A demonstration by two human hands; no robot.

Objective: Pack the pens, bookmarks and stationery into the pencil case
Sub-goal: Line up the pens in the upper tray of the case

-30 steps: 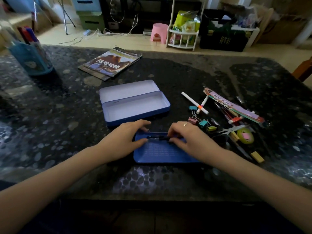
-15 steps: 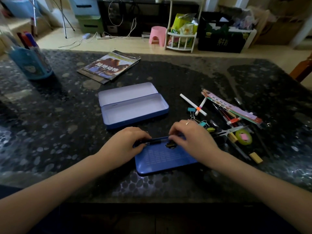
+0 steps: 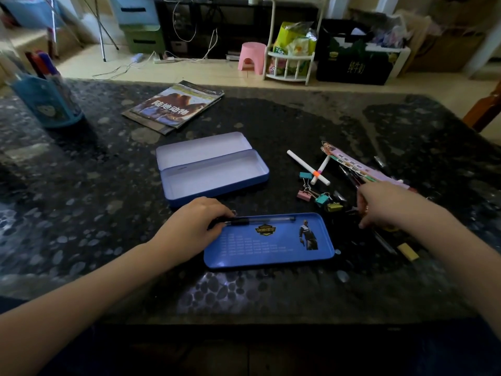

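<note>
I see a dark speckled stone tabletop point(image 3: 81, 213), glossy, with window glare on the left. Room behind: tiled floor, pink stool point(image 3: 250, 57), white rack point(image 3: 291, 67) with snack bags, black box point(image 3: 355, 63) with yellow characters I can't read cleanly, cables along the wall.

Readable text: book point(image 3: 173, 105) at far centre-left, cover says 陆地动物. Blue pen cup point(image 3: 47, 103) at far left.

The open pencil case point(image 3: 214, 169) sits mid-table, with nothing inside it that I can see. In front of it lies a blue tray point(image 3: 271, 241) with a shield logo, a printed figure and rows of text too small to read. A black pen point(image 3: 261, 220) lies along its far edge.

My left hand point(image 3: 195, 226) rests on the tray's left end, fingers curled over the pen's end. My right hand point(image 3: 385, 204) hovers over the stationery pile, fingers loosely spread, holding nothing. Pile on the right: binder clips point(image 3: 320, 198), two white pens point(image 3: 309, 167) crossed, bookmarks point(image 3: 360, 166), yellow eraser point(image 3: 408, 251).
</note>
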